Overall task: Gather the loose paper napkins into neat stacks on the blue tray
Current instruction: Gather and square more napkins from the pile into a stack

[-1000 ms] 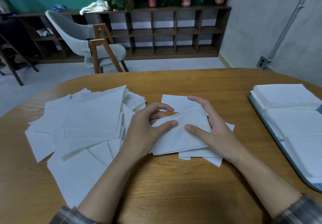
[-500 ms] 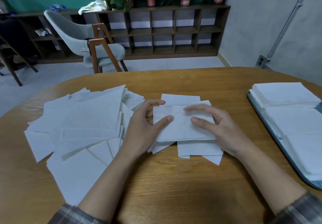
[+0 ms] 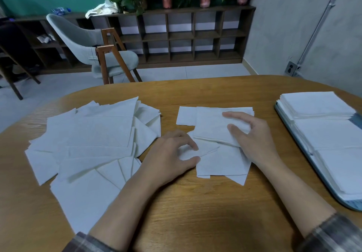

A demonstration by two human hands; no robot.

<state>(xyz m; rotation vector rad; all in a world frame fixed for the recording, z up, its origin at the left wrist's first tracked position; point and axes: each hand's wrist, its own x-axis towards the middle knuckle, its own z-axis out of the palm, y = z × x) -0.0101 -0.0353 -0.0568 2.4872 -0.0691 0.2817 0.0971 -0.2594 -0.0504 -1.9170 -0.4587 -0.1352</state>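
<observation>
Neat stacks (image 3: 317,104) sit on the blue tray (image 3: 350,205); a large loose pile (image 3: 88,138) is left on the tabletop (image 3: 195,212); the right hand (image 3: 252,134) has a pinching grip on a small bundle (image 3: 211,126), and the left hand (image 3: 168,153) pinches a lower sheet (image 3: 189,152).

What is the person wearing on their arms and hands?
The left hand and right hand are bare: no gloves, rings or watch show. The forearms are bare too. Grey checked cloth sleeves sit pushed up, the left sleeve and right sleeve showing at the picture's bottom edge.
</observation>
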